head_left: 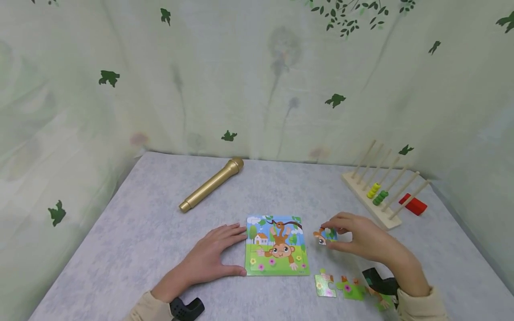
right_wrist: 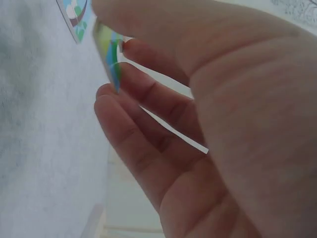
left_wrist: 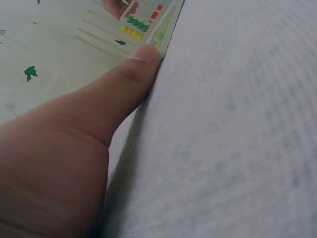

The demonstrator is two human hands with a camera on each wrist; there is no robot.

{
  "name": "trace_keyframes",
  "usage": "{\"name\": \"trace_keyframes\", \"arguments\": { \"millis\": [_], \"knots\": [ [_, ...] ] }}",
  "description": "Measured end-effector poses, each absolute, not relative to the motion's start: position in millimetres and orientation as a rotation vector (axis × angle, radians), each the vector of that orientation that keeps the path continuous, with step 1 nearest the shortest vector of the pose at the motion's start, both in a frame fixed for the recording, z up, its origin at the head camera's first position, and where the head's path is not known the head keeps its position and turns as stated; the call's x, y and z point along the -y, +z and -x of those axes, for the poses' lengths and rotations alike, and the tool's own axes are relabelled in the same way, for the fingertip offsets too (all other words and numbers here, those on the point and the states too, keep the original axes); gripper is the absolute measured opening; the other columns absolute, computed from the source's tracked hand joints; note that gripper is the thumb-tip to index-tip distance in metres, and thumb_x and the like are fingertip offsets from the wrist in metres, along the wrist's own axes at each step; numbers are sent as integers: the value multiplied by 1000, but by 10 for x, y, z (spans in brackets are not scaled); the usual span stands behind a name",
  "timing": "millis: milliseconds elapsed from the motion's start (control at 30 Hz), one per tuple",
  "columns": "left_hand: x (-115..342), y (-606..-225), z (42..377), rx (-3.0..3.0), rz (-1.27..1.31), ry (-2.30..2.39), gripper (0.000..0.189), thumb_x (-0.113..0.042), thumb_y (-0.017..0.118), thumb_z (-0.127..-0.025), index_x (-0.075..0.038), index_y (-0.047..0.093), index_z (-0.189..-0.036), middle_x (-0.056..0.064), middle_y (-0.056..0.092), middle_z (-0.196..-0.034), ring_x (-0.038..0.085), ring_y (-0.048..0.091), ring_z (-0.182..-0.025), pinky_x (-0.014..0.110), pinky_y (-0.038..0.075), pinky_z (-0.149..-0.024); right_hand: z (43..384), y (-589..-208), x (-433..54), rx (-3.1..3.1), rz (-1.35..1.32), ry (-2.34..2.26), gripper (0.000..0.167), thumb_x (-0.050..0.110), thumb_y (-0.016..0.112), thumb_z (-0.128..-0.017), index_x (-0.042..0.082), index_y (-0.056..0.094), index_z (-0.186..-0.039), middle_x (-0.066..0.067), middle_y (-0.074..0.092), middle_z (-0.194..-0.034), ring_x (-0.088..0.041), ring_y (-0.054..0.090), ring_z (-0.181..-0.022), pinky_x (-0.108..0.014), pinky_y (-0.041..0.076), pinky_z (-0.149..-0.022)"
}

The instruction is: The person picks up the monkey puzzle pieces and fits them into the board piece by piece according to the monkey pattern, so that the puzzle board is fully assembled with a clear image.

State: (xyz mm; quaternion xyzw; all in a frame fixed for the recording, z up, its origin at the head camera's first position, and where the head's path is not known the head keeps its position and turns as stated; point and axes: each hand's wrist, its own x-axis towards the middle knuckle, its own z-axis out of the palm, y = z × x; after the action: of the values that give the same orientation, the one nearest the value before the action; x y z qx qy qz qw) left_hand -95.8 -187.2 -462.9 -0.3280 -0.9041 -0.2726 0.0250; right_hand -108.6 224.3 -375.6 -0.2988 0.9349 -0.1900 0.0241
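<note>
A square puzzle board point(head_left: 277, 245) with a monkey picture lies flat on the table. Along its left edge rests my left hand point(head_left: 214, 254), fingers spread and thumb tip at the lower left corner. In the left wrist view the thumb point(left_wrist: 124, 74) reaches out to the board's edge. To the right of the board, my right hand point(head_left: 357, 236) pinches a puzzle piece point(head_left: 330, 235) between thumb and fingers, raised on its side. The right wrist view shows this piece point(right_wrist: 108, 54) edge-on. Below lie loose puzzle pieces point(head_left: 325, 285), partly covered by the right wrist.
A gold toy microphone point(head_left: 210, 185) lies at the back left. At the back right stands a wooden peg rack point(head_left: 371, 200) with yellow and green beads, and a red block point(head_left: 413, 204) is beside it. A leaf-printed curtain point(head_left: 257, 80) hangs behind the table.
</note>
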Motion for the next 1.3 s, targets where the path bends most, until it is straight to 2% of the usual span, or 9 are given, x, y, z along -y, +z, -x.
{"name": "trace_keyframes", "arguments": {
  "millis": [367, 667, 833, 1033, 1300],
  "knots": [
    [1883, -4644, 957, 2794, 1014, -837, 88, -72, 72, -81, -16, 57, -148, -1, 50, -157, 24, 40, -150, 49, 31, -126, 1119, -3833, -2128, -2882, 979, -617, 37, 29, 84, -88, 21, 74, -122, 9, 68, -115, -12, 62, -91, -31, 59, -74],
    [1886, -4632, 963, 2790, 1017, -835, 87, -71, 72, -82, -16, 57, -148, -1, 50, -157, 24, 41, -150, 49, 31, -126, 1151, -3930, -2005, -2901, 1039, -613, 33, 28, 83, -89, 22, 75, -120, 9, 69, -115, -10, 66, -100, -35, 62, -80],
    [1877, -4630, 953, 2787, 1015, -831, 88, -71, 73, -81, -16, 58, -148, -1, 51, -157, 24, 41, -150, 49, 32, -126, 1150, -3990, -1936, -2934, 1107, -590, 32, 26, 84, -88, 19, 76, -119, 6, 70, -115, -15, 67, -106, -38, 62, -86],
    [1874, -4613, 944, 2794, 1011, -840, 87, -70, 74, -81, -16, 58, -148, 0, 51, -157, 24, 41, -150, 49, 31, -126, 1139, -4044, -1843, -2972, 1169, -585, 29, 23, 83, -89, 17, 77, -117, 0, 71, -116, -20, 67, -107, -39, 63, -85],
    [1874, -4605, 936, 2796, 1010, -846, 87, -69, 75, -81, -15, 58, -148, 1, 51, -156, 25, 41, -150, 49, 32, -126, 1126, -4104, -1751, -2948, 1206, -590, 29, 21, 81, -91, 16, 76, -120, 1, 71, -117, -21, 67, -108, -40, 62, -87]
  ]
}}
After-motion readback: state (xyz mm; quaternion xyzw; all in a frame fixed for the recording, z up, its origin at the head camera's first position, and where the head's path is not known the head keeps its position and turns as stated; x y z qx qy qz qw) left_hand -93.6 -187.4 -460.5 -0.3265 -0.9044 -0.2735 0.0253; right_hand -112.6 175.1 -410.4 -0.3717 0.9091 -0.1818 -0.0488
